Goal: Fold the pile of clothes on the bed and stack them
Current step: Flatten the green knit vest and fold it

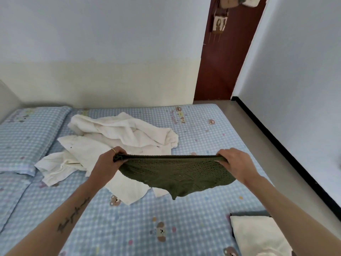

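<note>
Head view looks down over a bed (184,228) covered in a blue checked sheet printed with small bears. Both bare arms reach forward above it, holding a dark green knitted garment (175,174) up in the air. The left hand (110,161) has its fingers (120,151) curled over the garment's left top corner, bunching the cloth there, and a thin ring shows on one finger. The right hand (234,161) grips the right top corner the same way, fingers curled over the edge. Between the two hands the top edge runs taut and nearly level, and the rest of the garment hangs below it in a sagging curve, clear of the sheet.

Behind the green garment, toward the wall, a loose pile of white clothes (118,141) lies crumpled on the bed, its near edge reaching under the hanging cloth. A pillow (27,135) in the same checked fabric sits at the left. At the lower right corner of the bed, a folded white piece (258,235) rests on top of something dark, only partly in view. A dark red door (221,61) stands beyond the bed.
</note>
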